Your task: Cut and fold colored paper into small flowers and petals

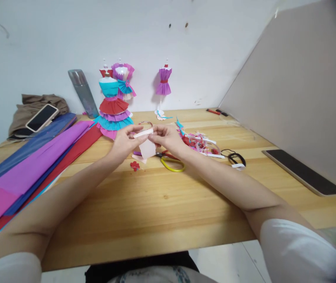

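Between my two hands, just above the wooden table [168,216], is a pale pink piece of paper [148,149] with a folded strip along its top. My left hand [124,140] pinches the left end of the fold. At the right end, the thumb and fingers of my right hand [168,137] are closed on the same paper. Scissors with yellow handles [172,165] lie under my right hand, partly hidden by it. A red flower-shaped cutout [135,166] and a small pale scrap [139,158] rest on the table below the paper.
Miniature dress forms in paper dresses stand behind, one large [113,105], one purple [164,82]. Coloured scraps [197,142] and a black cord loop [236,157] lie right. Rolled coloured paper [38,169], a bottle [82,92] and a phone [42,118] are left. A dark tablet-like slab [303,171] lies far right.
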The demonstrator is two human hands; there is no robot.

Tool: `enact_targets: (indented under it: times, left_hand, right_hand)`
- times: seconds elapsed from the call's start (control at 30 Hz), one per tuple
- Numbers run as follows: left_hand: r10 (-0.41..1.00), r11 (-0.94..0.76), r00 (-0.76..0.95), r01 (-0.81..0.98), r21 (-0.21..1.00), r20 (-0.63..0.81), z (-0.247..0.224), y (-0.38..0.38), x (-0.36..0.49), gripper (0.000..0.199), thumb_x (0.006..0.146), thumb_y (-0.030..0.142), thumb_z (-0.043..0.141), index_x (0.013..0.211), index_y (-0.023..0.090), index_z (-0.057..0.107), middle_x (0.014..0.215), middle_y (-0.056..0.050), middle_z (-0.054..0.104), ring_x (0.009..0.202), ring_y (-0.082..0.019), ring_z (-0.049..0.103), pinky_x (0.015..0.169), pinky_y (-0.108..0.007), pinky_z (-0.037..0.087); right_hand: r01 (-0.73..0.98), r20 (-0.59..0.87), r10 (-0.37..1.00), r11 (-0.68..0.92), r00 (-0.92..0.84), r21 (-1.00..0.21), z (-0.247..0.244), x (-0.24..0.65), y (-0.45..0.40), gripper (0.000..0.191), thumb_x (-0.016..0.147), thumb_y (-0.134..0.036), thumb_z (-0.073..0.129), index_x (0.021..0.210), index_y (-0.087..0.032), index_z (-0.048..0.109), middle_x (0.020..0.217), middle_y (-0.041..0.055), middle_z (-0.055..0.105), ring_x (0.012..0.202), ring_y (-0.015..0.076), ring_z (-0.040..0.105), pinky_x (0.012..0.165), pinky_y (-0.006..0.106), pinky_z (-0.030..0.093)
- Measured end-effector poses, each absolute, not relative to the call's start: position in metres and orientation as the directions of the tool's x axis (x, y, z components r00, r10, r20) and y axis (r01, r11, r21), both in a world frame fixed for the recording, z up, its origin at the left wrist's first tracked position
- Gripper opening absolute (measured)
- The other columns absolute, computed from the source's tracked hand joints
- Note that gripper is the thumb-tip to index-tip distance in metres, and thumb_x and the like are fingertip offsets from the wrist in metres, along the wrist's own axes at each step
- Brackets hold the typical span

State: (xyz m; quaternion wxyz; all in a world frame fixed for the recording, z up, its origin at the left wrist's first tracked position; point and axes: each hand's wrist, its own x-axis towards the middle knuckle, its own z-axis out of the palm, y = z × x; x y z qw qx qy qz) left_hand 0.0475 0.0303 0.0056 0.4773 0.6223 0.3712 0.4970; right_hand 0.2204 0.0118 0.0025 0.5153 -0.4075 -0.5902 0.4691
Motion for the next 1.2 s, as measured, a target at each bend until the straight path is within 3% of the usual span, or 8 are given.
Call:
enact_targets:
  times: [0.2,0.53,0.73,1.0,1.2]
  left_hand:
    - [0.930,-0.182,0.311,-0.077,0.980,0.197,0.002,0.030,0.047,0.033,0.063,0.041,0.085,0.071,0.015,0.066,0.065,-0.002,0.068,0.055,-0.014,0.062,0.051,-0.024,0.049]
    - [0.936,-0.027,0.338,-0.200,0.979,0.095,-0.004,0.035,0.044,0.036,0.065,0.042,0.085,0.080,0.013,0.070,0.073,-0.006,0.072,0.058,-0.015,0.065,0.052,-0.025,0.054]
    - [0.941,-0.064,0.309,-0.234,0.970,0.137,-0.005,0.037,0.045,0.031,0.069,0.041,0.083,0.076,0.014,0.069,0.067,-0.003,0.069,0.055,-0.012,0.061,0.052,-0.023,0.051]
    - [0.959,-0.044,0.252,-0.315,0.948,0.128,-0.002,0.039,0.043,0.025,0.067,0.033,0.083,0.070,0.014,0.065,0.066,-0.001,0.067,0.058,-0.011,0.060,0.057,-0.023,0.050]
    - [0.927,0.034,0.367,-0.292,0.956,0.079,0.000,0.034,0.045,0.029,0.063,0.031,0.086,0.078,0.014,0.066,0.075,-0.003,0.071,0.066,-0.015,0.066,0.065,-0.028,0.054]
  right_hand:
    - [0.040,0.272,0.948,0.282,-0.163,-0.959,0.003,0.222,0.011,0.023,0.074,-0.039,0.073,0.071,-0.019,0.061,0.054,-0.0047,0.055,0.046,0.0089,0.045,0.047,0.023,0.037]
    - [0.048,0.263,0.957,0.271,-0.122,-0.962,0.003,0.228,0.014,0.038,0.075,-0.056,0.068,0.075,-0.018,0.063,0.060,-0.0024,0.061,0.048,0.0093,0.052,0.048,0.024,0.038]
    - [0.127,0.167,0.952,0.204,-0.256,-0.971,0.000,0.224,0.011,0.029,0.068,-0.041,0.074,0.063,-0.018,0.056,0.049,-0.0045,0.054,0.045,0.0082,0.046,0.046,0.022,0.035]
    - [0.200,0.137,0.922,0.221,-0.363,-0.955,0.001,0.224,0.008,0.028,0.069,-0.036,0.072,0.059,-0.018,0.053,0.049,-0.0049,0.053,0.044,0.0079,0.046,0.046,0.022,0.033]
    - [0.247,0.173,0.920,0.270,-0.353,-0.931,-0.002,0.225,0.010,0.027,0.069,-0.035,0.070,0.058,-0.018,0.052,0.049,-0.0053,0.052,0.046,0.0084,0.047,0.046,0.022,0.035]
